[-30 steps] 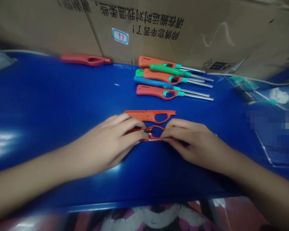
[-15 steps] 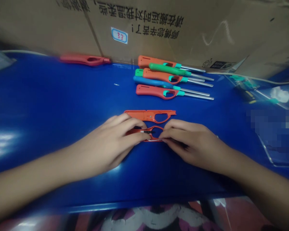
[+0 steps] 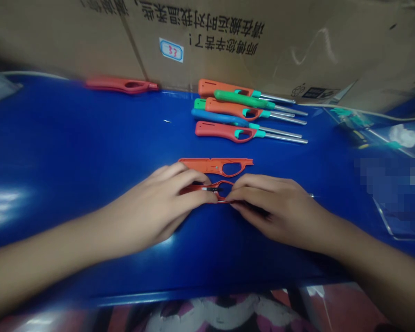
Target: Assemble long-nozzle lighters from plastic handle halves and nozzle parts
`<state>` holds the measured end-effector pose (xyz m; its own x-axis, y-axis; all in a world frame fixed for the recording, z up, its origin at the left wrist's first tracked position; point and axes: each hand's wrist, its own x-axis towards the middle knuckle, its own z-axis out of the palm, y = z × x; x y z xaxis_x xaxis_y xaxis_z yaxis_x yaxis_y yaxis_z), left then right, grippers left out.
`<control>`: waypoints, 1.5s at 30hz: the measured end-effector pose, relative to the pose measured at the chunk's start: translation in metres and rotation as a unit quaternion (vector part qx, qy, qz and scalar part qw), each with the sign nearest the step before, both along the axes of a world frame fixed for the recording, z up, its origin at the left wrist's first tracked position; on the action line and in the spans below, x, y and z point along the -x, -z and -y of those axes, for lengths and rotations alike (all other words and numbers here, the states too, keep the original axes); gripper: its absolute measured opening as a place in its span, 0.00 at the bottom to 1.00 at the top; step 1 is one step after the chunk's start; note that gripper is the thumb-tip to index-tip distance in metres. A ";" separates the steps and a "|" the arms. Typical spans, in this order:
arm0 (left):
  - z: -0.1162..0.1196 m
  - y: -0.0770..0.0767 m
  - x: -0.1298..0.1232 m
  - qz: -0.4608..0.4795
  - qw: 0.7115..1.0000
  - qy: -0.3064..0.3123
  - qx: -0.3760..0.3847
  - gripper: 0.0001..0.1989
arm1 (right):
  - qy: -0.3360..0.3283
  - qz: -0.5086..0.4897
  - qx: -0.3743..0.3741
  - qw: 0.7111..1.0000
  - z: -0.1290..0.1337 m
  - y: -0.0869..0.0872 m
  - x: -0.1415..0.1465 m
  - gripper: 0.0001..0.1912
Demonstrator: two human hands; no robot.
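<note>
The left hand (image 3: 152, 207) and right hand (image 3: 276, 207) meet at the middle of a glossy blue worktop (image 3: 55, 152). Between them lies a red lighter shell (image 3: 197, 189), an open half-casing flat on the surface with a loop-shaped finger opening. The grip on it is closed in both hands: the left fingers (image 3: 190, 193) wrap over its long body, and the right fingertips (image 3: 230, 196) pinch its far end by the loop. A thin dark-and-silver part (image 3: 211, 189) sits inside the shell, just beyond the left fingertips.

An orange shell (image 3: 210, 166) lies just above, almost touching the left fingers, with its loop facing the same way. Further back, five finished lighters lie side by side with their metal nozzles pointing right: an orange lighter (image 3: 219, 87), a green lighter (image 3: 240, 96), a second orange lighter (image 3: 226, 108), a blue lighter (image 3: 216, 116) and a red lighter (image 3: 221, 132). A pink-red lighter body (image 3: 121, 85) lies alone to the left, against the base of the cardboard cartons (image 3: 207, 41) stacked along the back edge. These cartons carry printed Chinese text and a small label (image 3: 170, 50) marked 33.

A white cable (image 3: 34, 73) runs along the rear left. At the right, a clear plastic bag (image 3: 401, 137) lies on the worktop near a blurred patch (image 3: 390, 189). Patterned cloth (image 3: 221, 313) shows below the front edge.
</note>
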<state>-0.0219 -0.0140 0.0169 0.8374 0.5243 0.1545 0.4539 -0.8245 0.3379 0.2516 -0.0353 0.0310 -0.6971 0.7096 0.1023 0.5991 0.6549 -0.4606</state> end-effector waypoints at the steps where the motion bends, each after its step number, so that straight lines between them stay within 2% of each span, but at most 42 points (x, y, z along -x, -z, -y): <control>1: 0.000 0.000 0.000 0.001 1.000 0.000 0.000 0.16 | -0.001 -0.002 0.001 1.000 0.000 0.000 0.000 0.10; 12: 0.000 -0.003 -0.001 0.020 1.000 -0.005 0.007 0.15 | 0.001 0.040 -0.003 0.999 0.002 -0.002 -0.001 0.11; 19: -0.002 -0.002 0.002 -0.008 0.997 0.021 -0.073 0.17 | 0.015 0.012 0.022 1.000 0.002 -0.003 0.000 0.11; 25: 0.000 -0.006 0.002 -0.002 0.992 0.030 -0.122 0.16 | -0.003 0.011 0.038 0.999 -0.001 -0.011 -0.001 0.10; 29: 0.001 -0.003 0.002 -0.010 0.992 0.023 -0.120 0.19 | -0.009 -0.002 -0.006 1.000 -0.007 -0.016 -0.006 0.11; 34: 0.001 0.002 0.003 -0.016 0.993 0.019 -0.117 0.22 | 0.067 0.029 -0.101 0.992 -0.021 -0.017 -0.020 0.10; 39: 0.000 0.001 0.002 -0.016 0.994 0.015 -0.103 0.23 | 0.138 0.049 -0.144 0.979 -0.032 -0.020 -0.035 0.11; 42: 0.000 0.000 0.002 -0.019 0.995 0.018 -0.100 0.23 | 0.213 0.061 -0.180 0.958 -0.040 -0.030 -0.048 0.11; 45: 0.001 -0.001 0.002 -0.021 0.994 0.020 -0.103 0.22 | 0.311 0.087 -0.221 0.920 -0.054 -0.048 -0.073 0.12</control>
